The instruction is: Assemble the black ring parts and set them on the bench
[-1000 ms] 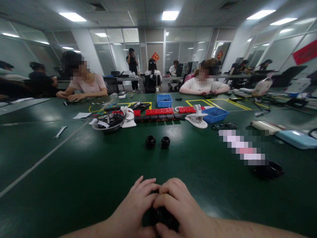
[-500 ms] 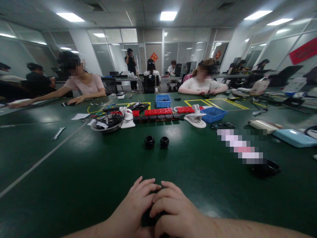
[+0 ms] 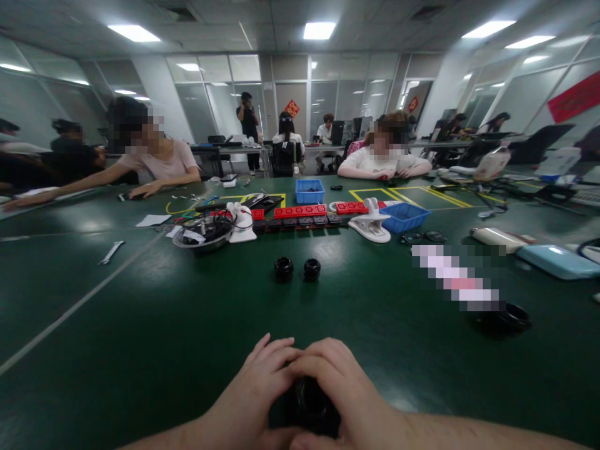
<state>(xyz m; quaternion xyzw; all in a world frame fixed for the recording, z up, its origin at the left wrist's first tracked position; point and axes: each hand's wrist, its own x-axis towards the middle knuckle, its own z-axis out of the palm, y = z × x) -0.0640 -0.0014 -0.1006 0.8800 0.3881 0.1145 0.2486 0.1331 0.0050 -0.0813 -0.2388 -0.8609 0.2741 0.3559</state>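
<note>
A glossy black ring-shaped part (image 3: 315,406) with a round hole stands near the table's front edge, enclosed by my two hands. My left hand (image 3: 255,390) curves round its left side, fingers bent and thumb low in front. My right hand (image 3: 349,387) wraps its right and far side, and its fingertips meet the left fingers over the top. The ring's lower end is partly covered by the thumbs. Farther up the table, two similar small black ring-shaped parts, a left one (image 3: 284,269) and a right one (image 3: 312,269), stand side by side, a little apart.
A larger black ring (image 3: 510,317) lies at the right. Across the middle are a bowl of cables (image 3: 206,234), red power strips (image 3: 300,211), white clamps (image 3: 372,228) and a blue bin (image 3: 404,216). A wrench (image 3: 111,252) lies left. Two people sit opposite.
My right hand's fingers have shifted up and over, from in front of the ring-shaped part to its far side, so its hole now shows. My left hand stays nearly still.
</note>
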